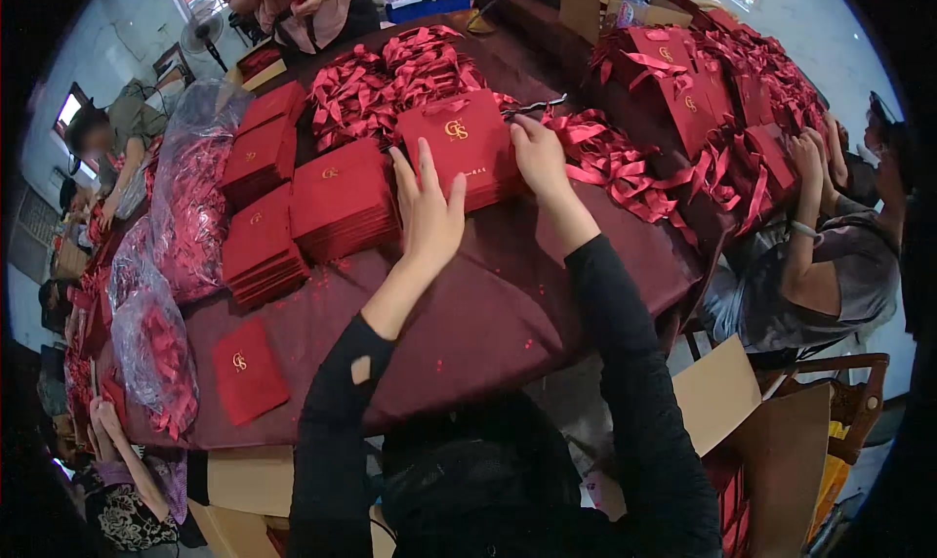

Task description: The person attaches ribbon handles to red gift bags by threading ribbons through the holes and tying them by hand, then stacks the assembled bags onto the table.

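A stack of flat red gift bags (459,133) with a gold logo lies in front of me on the table. My left hand (429,211) rests against its left and front side, with fingers stretched out and spread. At the right edge of the same stack, my right hand (540,158) has its thumb and fingers bent around the corner. Left of my left hand stands another stack of red bags (342,199). More piles (262,246) sit further left. Closer to me, a single red bag (249,371) lies flat, logo up.
Red ribbons (420,70) heap behind the stack, and more (625,163) lie to the right. Clear plastic sacks (190,197) stand at left. Open cardboard boxes (717,392) are at the near edge. A person (810,255) works at right beside bags (683,89); others are at left and behind.
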Available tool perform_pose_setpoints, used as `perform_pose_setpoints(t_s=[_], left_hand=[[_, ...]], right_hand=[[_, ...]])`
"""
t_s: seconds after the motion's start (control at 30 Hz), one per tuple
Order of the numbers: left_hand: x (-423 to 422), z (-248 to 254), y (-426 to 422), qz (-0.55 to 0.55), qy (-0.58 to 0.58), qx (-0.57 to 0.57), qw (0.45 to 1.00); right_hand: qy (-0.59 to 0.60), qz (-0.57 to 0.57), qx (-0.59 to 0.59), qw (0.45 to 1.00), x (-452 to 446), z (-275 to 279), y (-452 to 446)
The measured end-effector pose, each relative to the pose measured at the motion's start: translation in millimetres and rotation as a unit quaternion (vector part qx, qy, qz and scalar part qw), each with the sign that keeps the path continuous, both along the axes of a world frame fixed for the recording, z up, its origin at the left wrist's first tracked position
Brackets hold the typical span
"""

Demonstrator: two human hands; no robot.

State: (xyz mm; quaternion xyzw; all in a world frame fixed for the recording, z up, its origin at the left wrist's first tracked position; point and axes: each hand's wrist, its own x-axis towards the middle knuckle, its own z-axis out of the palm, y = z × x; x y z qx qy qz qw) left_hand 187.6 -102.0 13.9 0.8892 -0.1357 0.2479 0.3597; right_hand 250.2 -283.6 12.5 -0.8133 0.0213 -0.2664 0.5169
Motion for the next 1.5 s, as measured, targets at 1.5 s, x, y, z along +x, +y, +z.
perform_pose_setpoints(t_s=[1.5], left_hand=[[-160.6,34.1,229.4,-0.133,0.193,0.293,0.927]], right_hand=[[-0.07,0.445,-0.335,0.828,-215.5,-8.8,99.4]])
